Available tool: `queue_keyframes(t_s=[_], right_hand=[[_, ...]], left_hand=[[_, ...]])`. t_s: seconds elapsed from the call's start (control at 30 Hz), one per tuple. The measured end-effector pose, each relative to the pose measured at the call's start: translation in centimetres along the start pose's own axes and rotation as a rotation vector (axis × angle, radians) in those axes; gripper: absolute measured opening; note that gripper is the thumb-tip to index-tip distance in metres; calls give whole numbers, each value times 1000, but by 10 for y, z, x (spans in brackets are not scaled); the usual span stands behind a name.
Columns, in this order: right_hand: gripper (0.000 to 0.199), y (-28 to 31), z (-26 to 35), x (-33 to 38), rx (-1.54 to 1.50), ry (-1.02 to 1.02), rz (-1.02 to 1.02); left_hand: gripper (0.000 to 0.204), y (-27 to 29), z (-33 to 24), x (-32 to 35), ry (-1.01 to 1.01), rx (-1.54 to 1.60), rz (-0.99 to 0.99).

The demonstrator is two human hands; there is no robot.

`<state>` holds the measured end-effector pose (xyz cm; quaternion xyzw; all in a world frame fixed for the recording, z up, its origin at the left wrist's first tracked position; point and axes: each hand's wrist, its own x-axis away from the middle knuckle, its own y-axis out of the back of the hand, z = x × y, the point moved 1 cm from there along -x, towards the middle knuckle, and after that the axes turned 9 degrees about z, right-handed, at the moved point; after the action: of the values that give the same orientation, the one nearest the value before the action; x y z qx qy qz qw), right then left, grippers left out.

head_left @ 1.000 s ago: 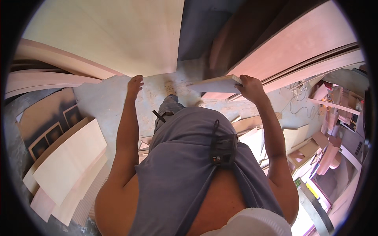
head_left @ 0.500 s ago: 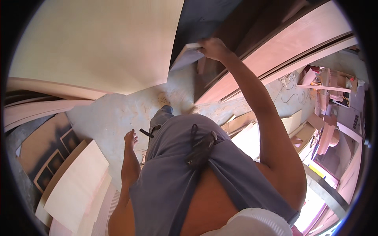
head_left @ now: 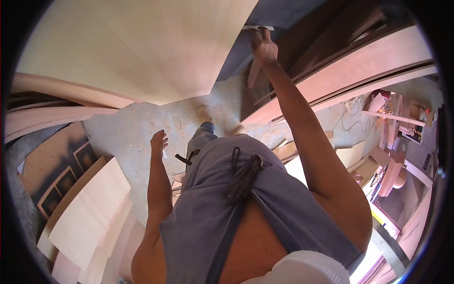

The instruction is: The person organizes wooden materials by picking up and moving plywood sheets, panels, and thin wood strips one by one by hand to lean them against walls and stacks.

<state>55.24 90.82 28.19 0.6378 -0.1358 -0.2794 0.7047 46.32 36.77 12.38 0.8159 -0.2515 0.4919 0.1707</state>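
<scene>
A large pale wooden sheet point(head_left: 142, 47) stands upright ahead of me and fills the upper left of the view. My right hand point(head_left: 263, 46) is stretched far up and grips the sheet's top right corner. My left hand point(head_left: 159, 141) hangs low by my thigh, fingers loosely apart, holding nothing. Below are my grey shorts with a black drawstring point(head_left: 242, 175) and one foot on the concrete floor point(head_left: 142, 123).
Long pinkish boards point(head_left: 359, 66) lean at the right, beside dark panels. Pale cut sheets point(head_left: 90, 208) are stacked at the lower left, with framed dark panels point(head_left: 61, 184) next to them. Offcuts and a cluttered workbench point(head_left: 392, 142) lie to the right.
One second ago both hands held the sheet's edge low in front of me. My left hand has let go and dropped to my side. My right hand has raised the sheet upright.
</scene>
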Motion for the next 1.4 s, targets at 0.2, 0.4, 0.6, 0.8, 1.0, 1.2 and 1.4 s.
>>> queue_keyframes(t_s=[0.2,0.4,0.6,0.8,1.0,1.2,1.4], right_hand=[[35,-23,-14,-22,-24,-92,19],[36,5,28,21,-57,-71,22],[22,28,-42,129,-74,-234,-44],[28,48,-89,280,-241,-532,118],[31,47,-96,386,-293,-680,225],[28,44,-145,429,-325,-665,186],[34,4,-221,518,-389,-773,13]], left_hand=[[55,4,-7,-11,72,-132,26],[60,14,12,-27,80,-139,58],[61,-45,-37,-43,4,-207,174],[40,-159,-120,-15,-246,-227,385],[60,-325,-253,78,-741,-275,722],[73,-475,-363,203,-1116,-214,838],[77,-603,-391,225,-1236,-224,748]])
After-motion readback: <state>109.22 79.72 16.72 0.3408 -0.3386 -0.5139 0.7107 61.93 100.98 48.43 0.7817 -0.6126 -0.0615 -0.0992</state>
